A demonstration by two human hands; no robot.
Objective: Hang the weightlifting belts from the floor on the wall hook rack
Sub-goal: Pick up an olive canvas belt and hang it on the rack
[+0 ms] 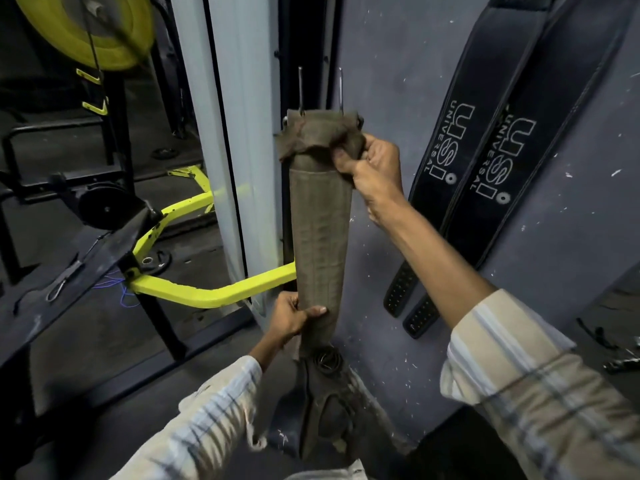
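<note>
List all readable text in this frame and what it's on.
"USI UNIVERSAL" in white, on the left black belt hanging on the wall.
"USI UNIVERSAL" in white, on the right black belt beside it.
Brown belt, held by the left hand and right hand: no text visible.
Yellow plate: no readable marking.

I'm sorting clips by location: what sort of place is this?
Most likely a gym. A yellow weight plate sits on a machine with a yellow frame, and two black lifting belts hang on the wall beside the brown belt that the hands hold.
</note>
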